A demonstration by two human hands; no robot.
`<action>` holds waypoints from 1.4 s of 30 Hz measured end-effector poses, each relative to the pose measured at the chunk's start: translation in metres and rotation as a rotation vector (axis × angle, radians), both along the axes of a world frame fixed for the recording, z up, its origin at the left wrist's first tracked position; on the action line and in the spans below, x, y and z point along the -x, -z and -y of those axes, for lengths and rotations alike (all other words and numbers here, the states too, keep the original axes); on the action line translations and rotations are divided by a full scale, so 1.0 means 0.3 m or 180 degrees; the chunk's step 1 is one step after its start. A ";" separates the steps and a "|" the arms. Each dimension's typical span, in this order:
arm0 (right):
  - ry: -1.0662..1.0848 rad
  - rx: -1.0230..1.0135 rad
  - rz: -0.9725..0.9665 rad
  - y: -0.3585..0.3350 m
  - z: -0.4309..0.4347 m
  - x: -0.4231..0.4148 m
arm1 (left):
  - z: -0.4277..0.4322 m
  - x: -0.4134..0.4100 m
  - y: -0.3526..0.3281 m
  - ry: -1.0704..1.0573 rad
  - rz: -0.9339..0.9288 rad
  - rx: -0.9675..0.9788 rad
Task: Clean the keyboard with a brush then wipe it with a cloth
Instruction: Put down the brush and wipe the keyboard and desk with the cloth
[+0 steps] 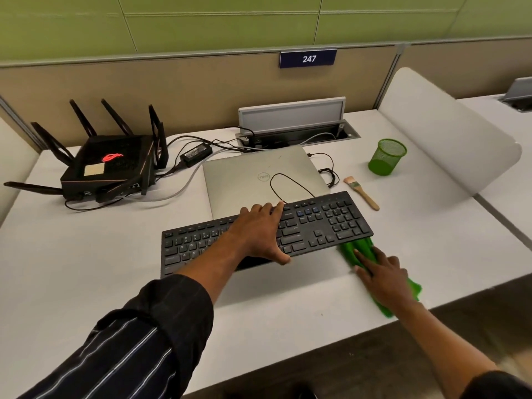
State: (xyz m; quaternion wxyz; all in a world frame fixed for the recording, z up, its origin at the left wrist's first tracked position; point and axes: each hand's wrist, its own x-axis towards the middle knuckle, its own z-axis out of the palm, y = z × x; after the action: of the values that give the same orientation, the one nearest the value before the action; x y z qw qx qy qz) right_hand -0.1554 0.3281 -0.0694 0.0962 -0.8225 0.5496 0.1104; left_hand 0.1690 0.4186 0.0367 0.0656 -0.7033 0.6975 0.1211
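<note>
Keyboard [316,226], black, on white counter [115,254], far edge overlapping closed Dell laptop [244,174] | left hand [259,234] flat across keyboard's middle keys, fingers spread, thumb at near edge | right hand [383,272] pressing green cloth [349,250] at keyboard's near right corner, fingers straight, slightly apart | brush [361,191] lying just right of keyboard's far right corner

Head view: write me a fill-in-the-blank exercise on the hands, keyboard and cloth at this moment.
1. The left hand rests on a keyboard with ____ keys.
2. The right hand presses a ____ cloth at the keyboard's near right corner.
3. The blue sign reads ____.

Missing words: black; green; 247.
</note>
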 end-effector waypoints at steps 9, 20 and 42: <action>-0.0917 0.0020 0.0222 0.030 -0.273 -0.211 | 0.033 0.067 0.009 -0.0166 -0.0059 -0.0076; -0.0861 -0.0016 0.0290 0.042 -0.148 -0.180 | 0.002 0.087 0.007 -0.0358 -0.0040 -0.0047; -0.1980 0.0299 0.0915 0.071 -0.290 -0.155 | -0.124 0.183 0.051 -0.0458 0.0091 -0.0110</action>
State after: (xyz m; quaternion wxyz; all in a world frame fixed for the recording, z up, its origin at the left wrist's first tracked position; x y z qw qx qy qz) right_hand -0.1090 0.4150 -0.0907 0.0963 -0.9613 0.2579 -0.0080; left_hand 0.1140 0.4558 0.0213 0.0788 -0.7520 0.6419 0.1274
